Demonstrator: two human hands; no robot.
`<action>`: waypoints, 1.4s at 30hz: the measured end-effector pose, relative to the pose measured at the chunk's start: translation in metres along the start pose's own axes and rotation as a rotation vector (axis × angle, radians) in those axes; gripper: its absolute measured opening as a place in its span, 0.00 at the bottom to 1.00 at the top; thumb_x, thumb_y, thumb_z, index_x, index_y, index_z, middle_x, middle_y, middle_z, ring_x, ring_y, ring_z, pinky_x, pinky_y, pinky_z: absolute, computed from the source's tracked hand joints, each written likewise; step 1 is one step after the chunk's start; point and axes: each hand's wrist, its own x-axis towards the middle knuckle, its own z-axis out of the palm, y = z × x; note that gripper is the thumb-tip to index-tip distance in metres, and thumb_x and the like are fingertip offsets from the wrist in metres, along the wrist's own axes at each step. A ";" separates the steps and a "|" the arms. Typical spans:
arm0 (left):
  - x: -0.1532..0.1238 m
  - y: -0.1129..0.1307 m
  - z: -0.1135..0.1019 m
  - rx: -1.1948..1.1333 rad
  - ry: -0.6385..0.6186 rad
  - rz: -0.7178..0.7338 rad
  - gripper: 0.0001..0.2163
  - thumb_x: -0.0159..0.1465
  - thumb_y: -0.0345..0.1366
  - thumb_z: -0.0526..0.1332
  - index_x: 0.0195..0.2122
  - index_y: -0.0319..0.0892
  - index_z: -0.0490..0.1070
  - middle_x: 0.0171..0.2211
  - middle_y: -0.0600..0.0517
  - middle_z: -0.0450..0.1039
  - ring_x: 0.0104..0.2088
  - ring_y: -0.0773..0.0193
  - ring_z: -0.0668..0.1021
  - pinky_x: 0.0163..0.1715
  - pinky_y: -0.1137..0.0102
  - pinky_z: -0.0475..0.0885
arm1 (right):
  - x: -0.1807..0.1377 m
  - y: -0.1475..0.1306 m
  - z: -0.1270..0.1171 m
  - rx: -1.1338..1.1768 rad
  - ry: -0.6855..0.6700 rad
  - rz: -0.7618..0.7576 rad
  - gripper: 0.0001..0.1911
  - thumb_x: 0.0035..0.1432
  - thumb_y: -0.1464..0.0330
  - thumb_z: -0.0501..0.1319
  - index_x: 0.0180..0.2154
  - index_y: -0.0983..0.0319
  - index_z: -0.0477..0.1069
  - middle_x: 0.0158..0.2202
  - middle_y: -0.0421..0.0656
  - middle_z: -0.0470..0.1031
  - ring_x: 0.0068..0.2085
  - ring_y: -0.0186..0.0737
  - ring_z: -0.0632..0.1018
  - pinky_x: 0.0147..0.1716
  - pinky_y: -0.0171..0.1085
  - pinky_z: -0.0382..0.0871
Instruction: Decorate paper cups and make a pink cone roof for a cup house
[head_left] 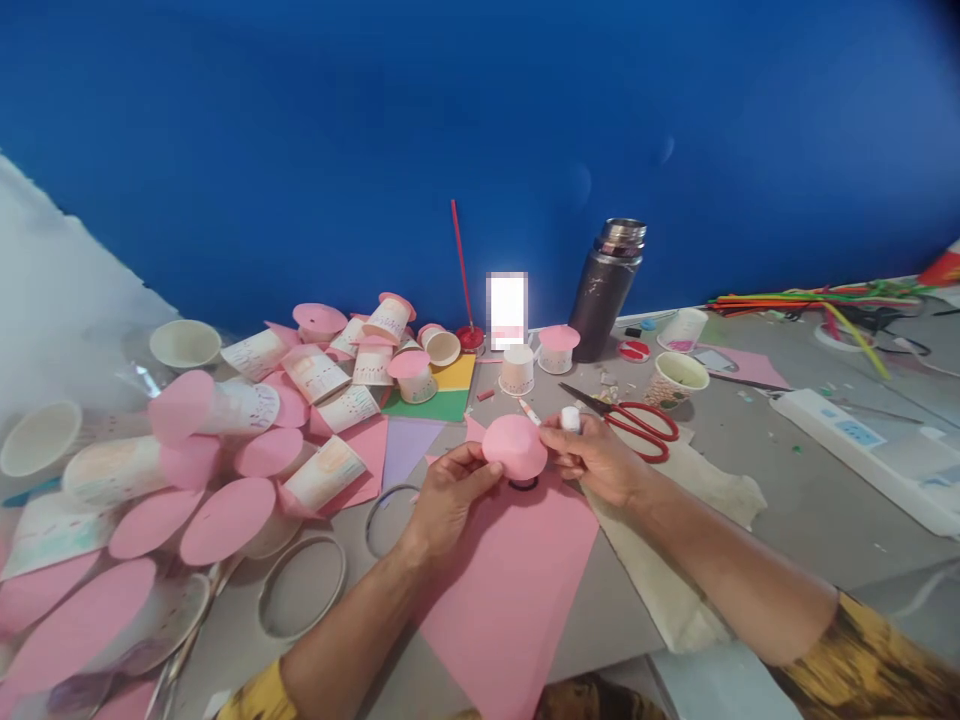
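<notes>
Both my hands hold a small paper cup capped with a pink paper disc (514, 446) just above a pink paper sheet (510, 580). My left hand (450, 495) pinches the disc's left edge with curled fingers. My right hand (596, 460) grips the cup's right side and also carries a small white-capped glue bottle (571, 419) between its fingers. A dark ring shows under the cup.
A heap of pink-capped paper cups (247, 440) fills the left of the table. Red-handled scissors (637, 425), a dark flask (607, 290), loose cups (679, 378), metal rings (304, 585), a cloth (675, 560) and a white power strip (862, 440) lie around. Coloured sticks (810, 298) are far right.
</notes>
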 end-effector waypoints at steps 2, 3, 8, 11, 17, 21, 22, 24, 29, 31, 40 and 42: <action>0.001 0.002 -0.001 0.024 0.029 -0.031 0.14 0.50 0.39 0.79 0.32 0.39 0.80 0.28 0.53 0.76 0.26 0.71 0.71 0.30 0.74 0.68 | 0.002 -0.006 -0.008 -0.103 0.047 -0.140 0.22 0.48 0.53 0.75 0.36 0.61 0.75 0.23 0.34 0.65 0.23 0.29 0.62 0.22 0.32 0.56; 0.001 0.003 -0.002 0.032 0.048 -0.047 0.14 0.50 0.40 0.79 0.33 0.39 0.80 0.28 0.53 0.76 0.26 0.71 0.71 0.29 0.74 0.68 | 0.004 -0.010 -0.015 -0.163 0.093 -0.222 0.21 0.52 0.51 0.72 0.38 0.60 0.76 0.25 0.36 0.67 0.26 0.32 0.66 0.25 0.33 0.61; 0.002 0.007 -0.003 0.060 0.117 -0.053 0.15 0.47 0.40 0.79 0.31 0.39 0.79 0.26 0.54 0.75 0.26 0.71 0.72 0.27 0.76 0.67 | 0.017 -0.034 -0.060 -0.757 0.542 -0.495 0.26 0.62 0.45 0.59 0.38 0.60 0.79 0.34 0.44 0.77 0.35 0.40 0.73 0.35 0.38 0.68; 0.004 0.006 -0.004 0.072 0.105 -0.082 0.17 0.46 0.42 0.79 0.32 0.39 0.79 0.25 0.54 0.75 0.24 0.71 0.72 0.25 0.76 0.67 | 0.031 -0.037 -0.081 -0.862 0.604 -0.484 0.25 0.61 0.47 0.60 0.38 0.62 0.79 0.28 0.42 0.76 0.32 0.41 0.73 0.33 0.38 0.66; 0.004 0.003 -0.007 0.059 0.099 -0.098 0.18 0.47 0.43 0.79 0.32 0.40 0.77 0.24 0.54 0.75 0.24 0.70 0.73 0.26 0.75 0.67 | 0.061 -0.022 -0.100 -1.048 0.644 -0.382 0.20 0.60 0.51 0.63 0.33 0.62 0.77 0.26 0.43 0.77 0.30 0.41 0.75 0.32 0.38 0.65; 0.003 0.002 -0.008 0.023 0.090 -0.083 0.16 0.48 0.40 0.78 0.31 0.40 0.76 0.26 0.54 0.76 0.24 0.71 0.73 0.26 0.76 0.68 | 0.069 -0.017 -0.105 -1.186 0.687 -0.274 0.18 0.57 0.56 0.69 0.24 0.59 0.70 0.23 0.42 0.74 0.29 0.42 0.76 0.31 0.38 0.63; 0.003 0.001 -0.008 0.020 0.085 -0.085 0.15 0.48 0.40 0.78 0.31 0.40 0.76 0.26 0.54 0.76 0.24 0.71 0.73 0.25 0.76 0.67 | 0.070 -0.016 -0.105 -1.209 0.699 -0.254 0.18 0.57 0.57 0.69 0.23 0.59 0.70 0.23 0.43 0.74 0.28 0.43 0.76 0.30 0.38 0.63; 0.003 0.000 -0.007 0.022 0.078 -0.089 0.14 0.49 0.39 0.77 0.30 0.40 0.76 0.25 0.54 0.76 0.23 0.71 0.73 0.24 0.75 0.66 | 0.072 -0.015 -0.105 -1.244 0.715 -0.231 0.18 0.59 0.58 0.69 0.23 0.59 0.70 0.23 0.43 0.74 0.28 0.44 0.77 0.30 0.39 0.63; 0.002 0.001 -0.008 0.028 0.078 -0.094 0.13 0.49 0.38 0.77 0.29 0.40 0.76 0.24 0.54 0.75 0.22 0.71 0.73 0.26 0.75 0.67 | 0.069 -0.016 -0.103 -1.267 0.729 -0.253 0.12 0.56 0.61 0.71 0.27 0.60 0.74 0.23 0.43 0.75 0.27 0.44 0.76 0.29 0.38 0.63; 0.003 0.002 -0.009 0.024 0.090 -0.073 0.13 0.50 0.38 0.77 0.29 0.40 0.76 0.24 0.54 0.75 0.23 0.71 0.74 0.26 0.75 0.67 | 0.062 -0.019 -0.102 -1.258 0.746 -0.300 0.09 0.51 0.65 0.72 0.32 0.62 0.77 0.26 0.44 0.77 0.29 0.45 0.77 0.30 0.39 0.64; 0.011 0.008 -0.014 -0.180 0.055 -0.092 0.16 0.48 0.37 0.79 0.32 0.39 0.75 0.23 0.53 0.74 0.23 0.70 0.72 0.22 0.76 0.68 | 0.022 -0.028 -0.068 -1.098 0.634 -0.561 0.17 0.63 0.56 0.59 0.35 0.61 0.79 0.29 0.44 0.80 0.31 0.43 0.77 0.34 0.39 0.69; 0.013 0.007 -0.015 -0.214 0.071 -0.085 0.15 0.49 0.35 0.78 0.32 0.38 0.75 0.24 0.53 0.73 0.24 0.70 0.72 0.22 0.77 0.67 | 0.019 -0.031 -0.061 -1.078 0.526 -0.549 0.17 0.62 0.56 0.61 0.32 0.60 0.79 0.27 0.42 0.80 0.29 0.41 0.77 0.31 0.38 0.68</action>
